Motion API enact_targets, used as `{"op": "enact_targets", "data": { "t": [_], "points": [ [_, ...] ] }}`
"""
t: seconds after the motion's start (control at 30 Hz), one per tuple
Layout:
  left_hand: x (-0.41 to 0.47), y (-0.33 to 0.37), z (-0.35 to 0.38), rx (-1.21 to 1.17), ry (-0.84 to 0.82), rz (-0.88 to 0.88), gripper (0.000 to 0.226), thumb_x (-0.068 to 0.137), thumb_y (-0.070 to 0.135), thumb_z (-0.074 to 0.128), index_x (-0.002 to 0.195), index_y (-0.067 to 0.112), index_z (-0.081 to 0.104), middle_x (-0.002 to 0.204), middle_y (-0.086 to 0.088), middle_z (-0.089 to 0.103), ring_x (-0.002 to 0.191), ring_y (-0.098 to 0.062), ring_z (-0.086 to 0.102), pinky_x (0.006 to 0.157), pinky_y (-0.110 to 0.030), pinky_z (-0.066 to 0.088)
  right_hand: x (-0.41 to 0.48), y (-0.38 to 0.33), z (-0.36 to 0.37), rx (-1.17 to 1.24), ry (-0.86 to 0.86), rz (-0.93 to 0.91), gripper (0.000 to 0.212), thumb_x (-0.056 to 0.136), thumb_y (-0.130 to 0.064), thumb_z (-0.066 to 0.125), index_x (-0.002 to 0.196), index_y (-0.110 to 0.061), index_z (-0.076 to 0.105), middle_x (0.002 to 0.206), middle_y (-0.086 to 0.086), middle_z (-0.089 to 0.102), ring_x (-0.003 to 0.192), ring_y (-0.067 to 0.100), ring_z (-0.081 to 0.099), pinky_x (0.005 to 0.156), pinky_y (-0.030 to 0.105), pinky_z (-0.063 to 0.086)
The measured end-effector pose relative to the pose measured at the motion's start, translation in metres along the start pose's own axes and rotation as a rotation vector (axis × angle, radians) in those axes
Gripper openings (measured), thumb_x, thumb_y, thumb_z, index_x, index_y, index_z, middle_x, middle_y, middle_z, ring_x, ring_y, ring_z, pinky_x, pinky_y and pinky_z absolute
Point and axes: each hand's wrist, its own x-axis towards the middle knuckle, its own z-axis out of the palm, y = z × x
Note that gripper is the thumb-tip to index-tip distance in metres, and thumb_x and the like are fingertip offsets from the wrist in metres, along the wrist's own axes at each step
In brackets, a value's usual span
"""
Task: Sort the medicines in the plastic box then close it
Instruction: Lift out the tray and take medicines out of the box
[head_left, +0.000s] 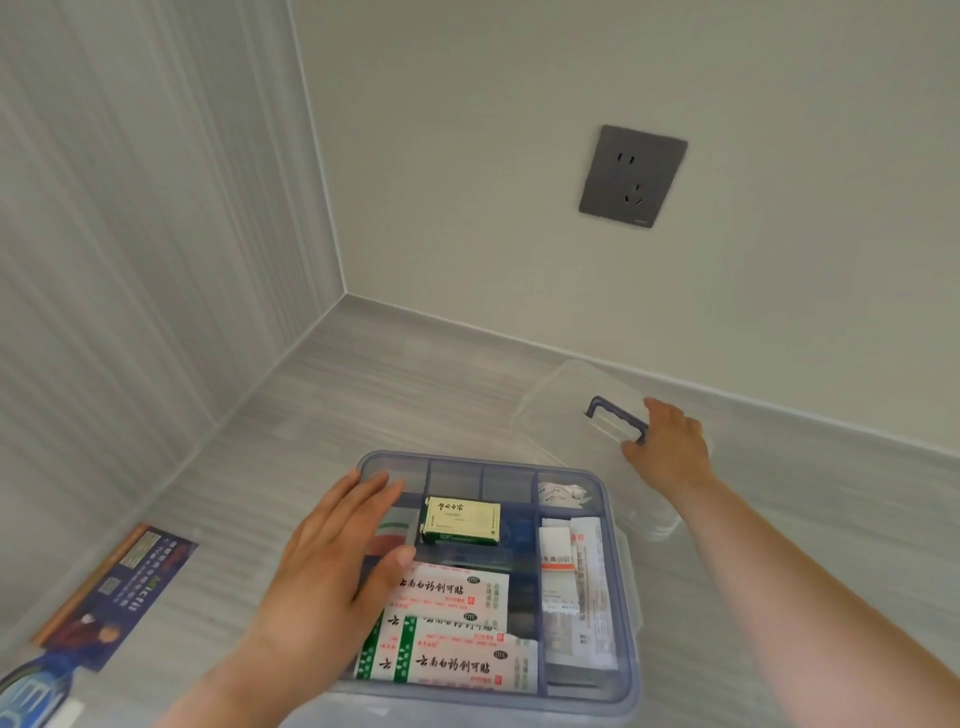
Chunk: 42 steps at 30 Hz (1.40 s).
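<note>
A clear plastic box (626, 582) with a blue-rimmed divided tray stands on the grey surface in front of me. In it lie a green-and-cream medicine carton (461, 521), white plaster packets with green stripes (457, 639), folded leaflets (576, 587) and small white items in a back compartment (563, 492). My left hand (332, 566) rests flat over the tray's left side, fingers apart. My right hand (670, 447) grips the blue handle (613, 415) of the clear lid (561, 410), which lies behind the box to the right.
A dark blue printed leaflet (119, 592) lies on the surface at the left, with a blue object (31, 691) at the bottom left corner. Walls meet in a corner behind. A grey power socket (632, 175) sits on the back wall.
</note>
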Motion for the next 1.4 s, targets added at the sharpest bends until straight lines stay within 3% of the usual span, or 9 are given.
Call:
{"op": "enact_targets", "data": {
  "t": [0.17, 0.27, 0.5, 0.67, 0.87, 1.0, 1.13, 1.3, 1.4],
  "points": [
    [0.000, -0.002, 0.002, -0.040, 0.037, 0.038, 0.048, 0.090, 0.039, 0.040, 0.134, 0.030, 0.023, 0.135, 0.023, 0.012, 0.128, 0.006, -0.002, 0.108, -0.021, 0.004, -0.068, -0.037, -0.021, 0.257, 0.006, -0.421, 0.027, 0.085, -0.019, 0.057, 0.112, -0.017, 0.059, 0.110, -0.005, 0.057, 0.118, 0.018, 0.044, 0.085, 0.012, 0.026],
    [-0.003, 0.000, 0.001, -0.061, 0.056, 0.043, 0.048, 0.089, 0.031, 0.046, 0.134, 0.026, 0.028, 0.131, 0.023, 0.014, 0.127, 0.004, 0.004, 0.111, -0.025, 0.007, -0.102, -0.047, -0.021, 0.142, -0.170, -0.578, 0.022, 0.085, -0.027, 0.057, 0.105, -0.021, 0.064, 0.116, -0.007, 0.057, 0.115, 0.011, 0.044, 0.092, 0.020, 0.029],
    [-0.035, -0.007, -0.005, -0.314, 0.239, 0.022, 0.044, 0.083, 0.011, 0.056, 0.121, 0.028, 0.041, 0.127, 0.013, 0.035, 0.119, -0.006, 0.034, 0.098, -0.026, 0.026, -0.116, -0.064, -0.015, -0.038, -0.069, -0.578, 0.032, 0.088, -0.013, 0.048, 0.117, -0.021, 0.058, 0.137, 0.001, 0.046, 0.126, 0.019, 0.036, 0.104, 0.029, 0.028],
    [-0.046, -0.015, -0.008, -0.466, 0.147, 0.005, 0.050, 0.083, 0.017, 0.053, 0.117, 0.041, 0.025, 0.118, 0.035, 0.027, 0.118, -0.005, 0.033, 0.100, -0.026, 0.027, -0.114, -0.073, -0.011, -0.159, -0.144, -0.594, 0.034, 0.087, -0.008, 0.046, 0.117, -0.018, 0.059, 0.147, 0.001, 0.034, 0.133, 0.020, 0.030, 0.109, 0.030, 0.025],
    [-0.047, -0.014, -0.009, -0.501, 0.128, 0.010, 0.049, 0.085, 0.021, 0.050, 0.116, 0.045, 0.022, 0.121, 0.035, 0.024, 0.121, -0.004, 0.031, 0.101, -0.023, 0.025, -0.107, -0.072, -0.022, -0.137, -0.207, -0.606, 0.027, 0.087, -0.006, 0.048, 0.106, -0.014, 0.065, 0.147, -0.003, 0.036, 0.128, 0.017, 0.041, 0.103, 0.022, 0.031],
    [-0.048, -0.016, -0.013, -0.629, 0.114, 0.033, 0.053, 0.073, 0.064, 0.047, 0.118, 0.043, 0.026, 0.128, 0.029, 0.031, 0.122, 0.016, 0.031, 0.091, 0.003, 0.024, -0.103, -0.073, -0.031, -0.094, -0.226, -0.586, 0.024, 0.085, -0.006, 0.052, 0.102, -0.014, 0.067, 0.145, -0.004, 0.039, 0.125, 0.016, 0.044, 0.099, 0.019, 0.031],
    [-0.049, -0.023, -0.013, -0.611, 0.107, 0.047, 0.077, 0.059, 0.084, 0.034, 0.122, 0.040, 0.027, 0.129, 0.028, 0.032, 0.116, 0.025, 0.029, 0.087, 0.006, 0.026, -0.094, -0.080, -0.049, -0.067, -0.178, -0.554, 0.023, 0.085, -0.009, 0.054, 0.101, -0.017, 0.068, 0.142, -0.003, 0.043, 0.124, 0.016, 0.044, 0.093, 0.017, 0.029],
    [-0.041, -0.022, -0.010, -0.429, 0.098, 0.010, 0.035, 0.080, 0.048, 0.052, 0.109, 0.051, 0.033, 0.130, 0.025, 0.033, 0.122, 0.010, 0.030, 0.097, -0.008, 0.022, -0.070, -0.093, -0.071, -0.086, -0.095, -0.478, 0.023, 0.083, -0.007, 0.056, 0.103, -0.011, 0.067, 0.136, 0.006, 0.051, 0.121, 0.022, 0.048, 0.090, 0.023, 0.034],
    [-0.022, -0.022, -0.006, -0.294, 0.134, -0.076, 0.047, 0.085, 0.015, 0.054, 0.125, 0.032, 0.036, 0.139, 0.006, 0.035, 0.130, -0.013, 0.030, 0.104, -0.025, 0.023, -0.053, -0.102, -0.072, -0.050, -0.023, -0.413, 0.020, 0.083, -0.005, 0.054, 0.098, -0.007, 0.067, 0.122, 0.013, 0.060, 0.110, 0.028, 0.054, 0.083, 0.027, 0.040]
  ]
}}
